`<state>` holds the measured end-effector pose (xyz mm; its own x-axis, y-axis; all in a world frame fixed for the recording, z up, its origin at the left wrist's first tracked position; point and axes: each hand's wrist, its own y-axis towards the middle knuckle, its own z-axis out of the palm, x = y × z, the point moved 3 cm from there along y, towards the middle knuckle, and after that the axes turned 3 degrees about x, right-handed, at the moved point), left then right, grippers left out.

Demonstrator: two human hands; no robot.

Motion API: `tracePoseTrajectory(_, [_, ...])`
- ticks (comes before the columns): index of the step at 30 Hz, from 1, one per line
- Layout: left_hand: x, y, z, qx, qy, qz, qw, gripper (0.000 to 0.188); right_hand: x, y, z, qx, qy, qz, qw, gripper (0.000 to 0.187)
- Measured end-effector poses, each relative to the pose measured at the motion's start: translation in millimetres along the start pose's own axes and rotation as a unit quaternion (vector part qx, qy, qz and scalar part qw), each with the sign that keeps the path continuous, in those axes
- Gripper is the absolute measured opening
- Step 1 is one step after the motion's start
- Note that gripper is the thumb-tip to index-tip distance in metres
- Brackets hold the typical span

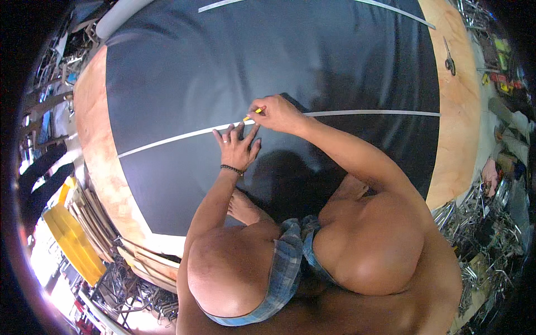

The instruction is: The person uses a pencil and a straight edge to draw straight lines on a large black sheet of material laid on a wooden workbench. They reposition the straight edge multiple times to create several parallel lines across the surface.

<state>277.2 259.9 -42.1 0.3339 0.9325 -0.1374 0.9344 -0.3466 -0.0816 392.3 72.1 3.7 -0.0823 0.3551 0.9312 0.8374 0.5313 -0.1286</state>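
Beneath both hands a large sheet of black, slightly shiny material (184,72) lies spread over a wooden board. A long thin pale metal strip, like a straightedge (379,112), crosses the sheet from left to right. My left hand (239,146), with a ring and a dark bead bracelet, rests with its fingers spread, the tips pressing at the strip. Just to its right my right hand (278,113) pinches a short yellow pencil (258,111). The pencil's tip points down to the far edge of the strip, close to my left fingertips.
Wooden board (455,151) shows along the sheet's sides. Black-handled scissors (449,64) lie on the right border. Another pale strip (396,12) is at the far edge. Metal pieces (486,234) are heaped at lower right. A yellow panel (72,240) and stacked wooden slats (92,223) stand at lower left.
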Motion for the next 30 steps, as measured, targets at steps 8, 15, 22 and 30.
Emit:
tracePoseTrajectory(8, [-2,0,-1,-0.002,-0.004,-0.006,1.0,0.056,-37,-109,-162,-0.009,-0.161,0.111,0.981,0.022])
tracePoseTrajectory(15, [-1,0,-2,-0.025,-0.016,-0.004,1.0,0.056,-23,-148,-189,-0.042,-0.375,0.17,0.91,0.02])
tracePoseTrajectory(22, [1,-1,-1,-0.045,-0.036,0.001,0.998,0.05,23,-27,-20,0.063,-0.415,-0.041,0.907,0.021])
tracePoseTrajectory(30, [5,-4,10,-0.003,-0.059,-0.011,0.998,0.04,65,42,47,0.1,-0.248,-0.105,0.958,0.021])
